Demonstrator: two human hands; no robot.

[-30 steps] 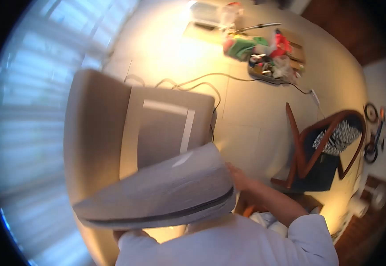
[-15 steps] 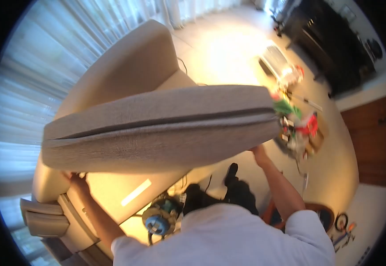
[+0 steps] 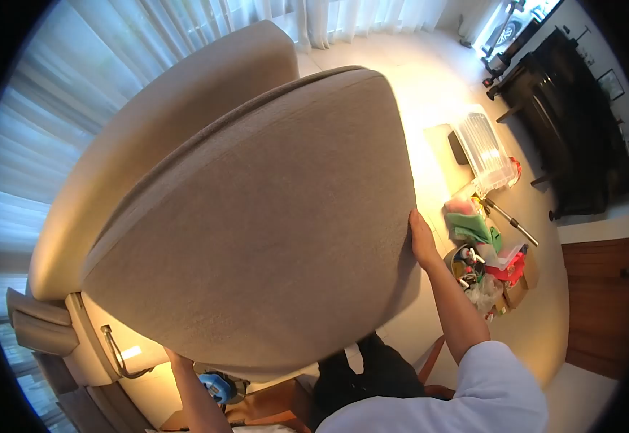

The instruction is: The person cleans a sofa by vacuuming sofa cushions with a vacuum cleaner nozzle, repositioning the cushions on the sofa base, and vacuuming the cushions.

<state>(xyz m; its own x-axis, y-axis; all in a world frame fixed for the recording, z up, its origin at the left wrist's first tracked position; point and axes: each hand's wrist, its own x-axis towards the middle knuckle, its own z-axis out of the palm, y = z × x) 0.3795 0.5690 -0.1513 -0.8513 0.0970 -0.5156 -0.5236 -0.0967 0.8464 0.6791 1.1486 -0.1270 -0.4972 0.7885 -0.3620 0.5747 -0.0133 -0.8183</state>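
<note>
A large beige sofa cushion fills the middle of the view, its broad flat face turned toward me. My right hand grips its right edge, thumb on the near face and the other fingers hidden behind. At the lower left edge, my left hand is closed on the cushion, most of its fingers out of sight underneath. Behind the cushion curves the beige sofa back. Part of the sofa's base shows below the left edge, with a dark hose-like piece lying on it.
A blue-topped machine stands near my left forearm. To the right on the floor are a clear plastic bin, a green cloth, a metal tube and a container of small items. A black piano stands beyond.
The cushion has tilted from edge-on so its broad face now shows. My right hand has risen along its right side; my left hand has moved down and right, both keeping hold.
</note>
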